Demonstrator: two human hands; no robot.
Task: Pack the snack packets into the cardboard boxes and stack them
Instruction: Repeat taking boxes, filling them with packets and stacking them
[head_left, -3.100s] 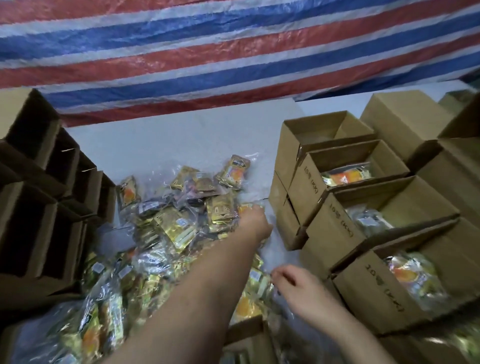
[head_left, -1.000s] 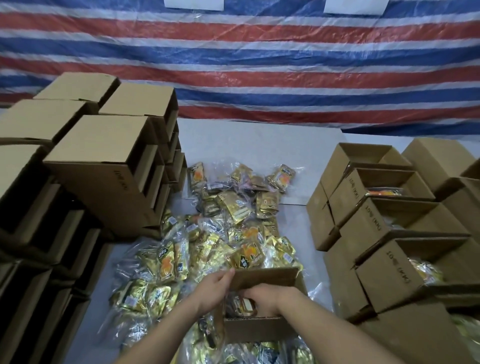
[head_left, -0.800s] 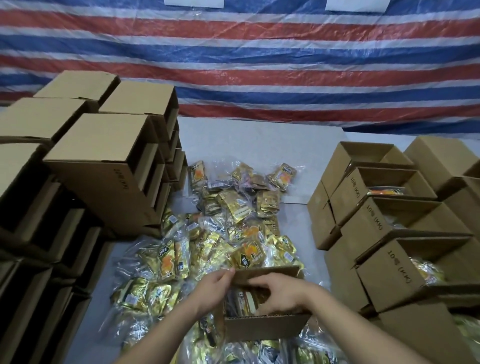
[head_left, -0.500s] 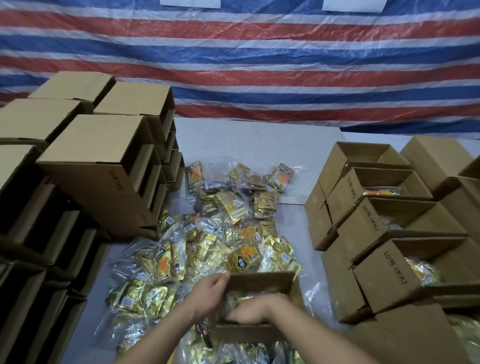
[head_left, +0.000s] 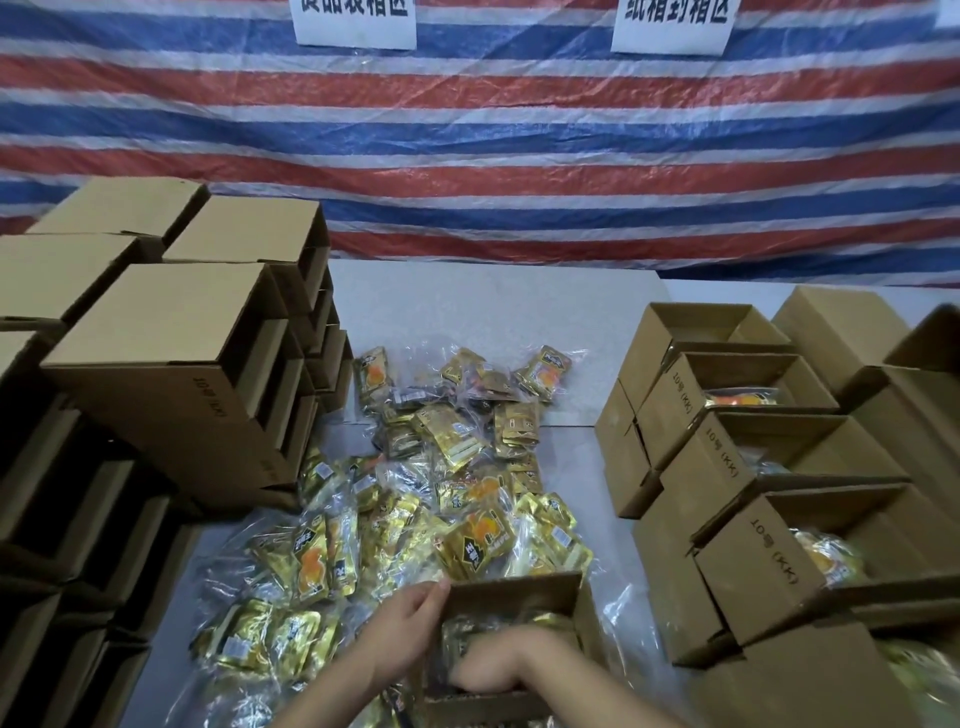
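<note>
- Head view: our left hand (head_left: 402, 621) grips the left wall of the open box (head_left: 511, 597) at the near edge.
- Our right hand (head_left: 493, 662) reaches inside it, onto packets; its grip is hidden.
- Loose snack packets (head_left: 452, 488) lie between box stacks: empties (head_left: 171, 364) left, filled boxes (head_left: 753, 467) right.

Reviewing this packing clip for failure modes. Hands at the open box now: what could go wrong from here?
1. The open box sits on loose snack packets, not bare table; pressing down could tip it.
2. The right hand is pushing inside the box while the left hand has only a grip on its left wall; packets may crumple or spill.
3. The box stack on the left looks to lean toward the pile; a nudge might topple it.
</note>
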